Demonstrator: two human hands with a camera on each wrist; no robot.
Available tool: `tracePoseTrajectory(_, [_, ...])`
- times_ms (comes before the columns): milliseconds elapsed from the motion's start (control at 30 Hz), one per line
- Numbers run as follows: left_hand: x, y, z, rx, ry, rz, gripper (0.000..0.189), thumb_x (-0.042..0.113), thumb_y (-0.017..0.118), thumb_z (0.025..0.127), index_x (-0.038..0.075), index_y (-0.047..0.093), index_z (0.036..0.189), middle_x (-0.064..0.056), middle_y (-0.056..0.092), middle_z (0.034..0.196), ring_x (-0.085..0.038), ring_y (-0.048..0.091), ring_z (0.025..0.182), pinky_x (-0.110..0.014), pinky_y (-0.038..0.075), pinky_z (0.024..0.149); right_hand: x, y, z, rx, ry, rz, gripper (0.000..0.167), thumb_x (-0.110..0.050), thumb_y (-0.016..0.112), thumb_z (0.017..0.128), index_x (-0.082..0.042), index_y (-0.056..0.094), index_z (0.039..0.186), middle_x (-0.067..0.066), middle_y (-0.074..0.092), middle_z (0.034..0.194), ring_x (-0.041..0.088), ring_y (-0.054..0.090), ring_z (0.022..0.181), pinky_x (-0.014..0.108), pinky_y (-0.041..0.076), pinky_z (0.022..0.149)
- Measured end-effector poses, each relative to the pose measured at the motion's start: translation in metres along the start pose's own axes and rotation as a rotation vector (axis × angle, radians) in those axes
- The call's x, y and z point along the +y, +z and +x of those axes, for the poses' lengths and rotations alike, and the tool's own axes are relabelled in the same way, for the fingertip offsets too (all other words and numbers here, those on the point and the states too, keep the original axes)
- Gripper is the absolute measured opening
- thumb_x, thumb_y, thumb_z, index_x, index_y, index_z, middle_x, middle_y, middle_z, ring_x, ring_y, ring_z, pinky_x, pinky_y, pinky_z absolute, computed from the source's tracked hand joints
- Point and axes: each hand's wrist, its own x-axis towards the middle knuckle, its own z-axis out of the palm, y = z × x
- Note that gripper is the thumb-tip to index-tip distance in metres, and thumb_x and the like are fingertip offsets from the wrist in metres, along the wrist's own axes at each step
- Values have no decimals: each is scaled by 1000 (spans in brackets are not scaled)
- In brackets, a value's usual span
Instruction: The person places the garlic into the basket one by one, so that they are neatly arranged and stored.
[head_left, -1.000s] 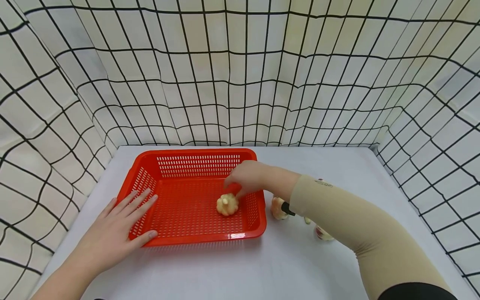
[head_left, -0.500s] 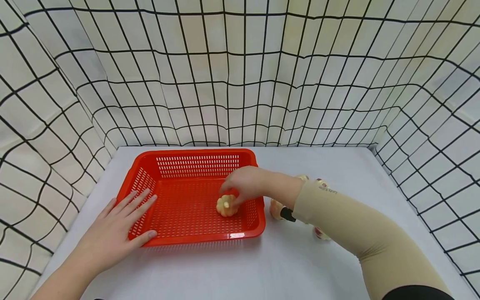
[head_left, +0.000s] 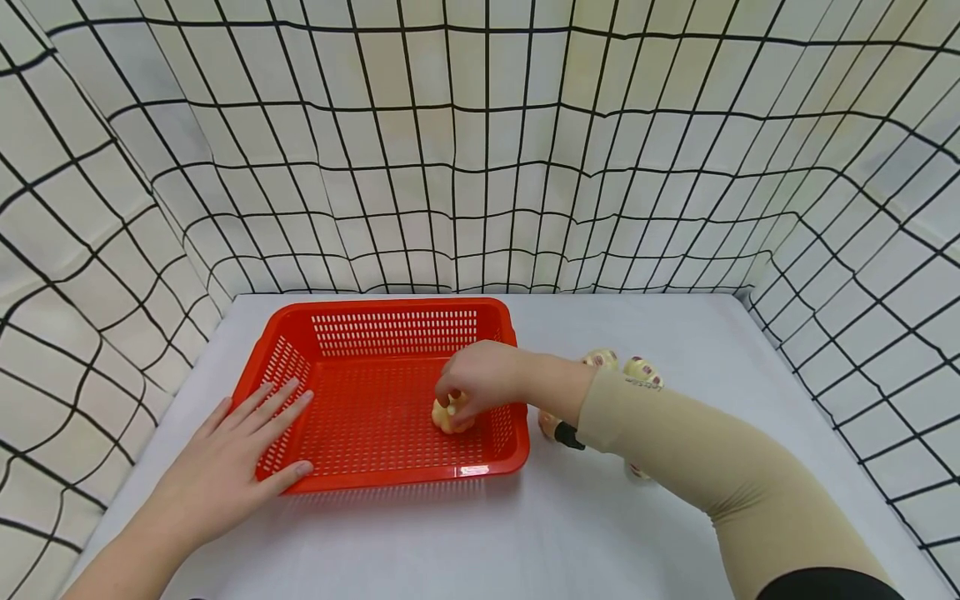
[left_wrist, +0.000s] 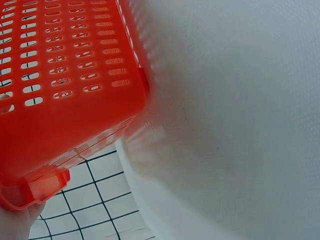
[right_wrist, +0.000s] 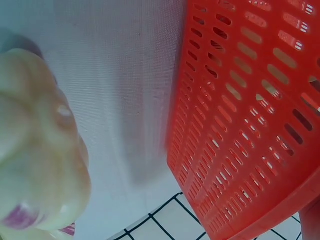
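Observation:
A pale garlic bulb (head_left: pixel 444 419) sits in the right part of a red slotted plastic basket (head_left: pixel 375 478). My right hand (head_left: pixel 483 379) reaches over the basket's right rim and pinches the bulb from above, its thumb and fingers curled about the top. My left hand (head_left: pixel 236 462) lies with straight, spread fingers over the basket's left rim. In the left wrist view, the basket's outer wall (left_wrist: pixel 65 120) fills the upper left, with a bit of the left hand (left_wrist: pixel 17 222) below. The right wrist view shows the basket's slotted wall (right_wrist: pixel 240 125).
Several more garlic bulbs (head_left: pixel 643 371) lie on the white table (head_left: pixel 480 533) right of the basket, partly hidden by the right sleeve (head_left: pixel 675 433). One bulb (right_wrist: pixel 40 150) looms large in the right wrist view. Black netting (head_left: pixel 487 167) over white cloth surrounds the table.
My right hand has come down and slightly toward me onto the garlic bulb, its fingers closing around the top. The left hand stays on the basket's rim.

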Motion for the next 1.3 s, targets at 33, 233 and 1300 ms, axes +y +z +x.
tracePoseTrajectory(33, [0, 0, 0, 0, 0, 0, 87, 61, 65, 86, 22, 32, 157, -13, 34, 158, -41, 32, 141, -38, -18, 118, 0, 0, 0, -4, 4, -1, 24, -42, 75, 87, -26, 75, 104, -15, 66, 89, 2, 58, 84, 20, 48, 75])
tracePoseTrajectory(233, [0, 1, 0, -5, 0, 2, 87, 62, 64, 87, 23, 31, 157, -12, 34, 159, -41, 31, 141, -37, -19, 117, 1, -1, 1, -11, 39, 9, 25, -36, 72, 90, -25, 76, 112, -15, 70, 97, 4, 60, 90, 22, 50, 81])
tracePoseTrajectory(1300, [-1, 2, -2, 7, 10, 14, 86, 61, 65, 87, 22, 32, 157, -11, 34, 159, -40, 29, 143, -37, -18, 118, 54, -9, 6, 79, 184, -161, 25, -14, 65, 93, -23, 77, 113, -10, 73, 109, 10, 66, 103, 34, 47, 93])
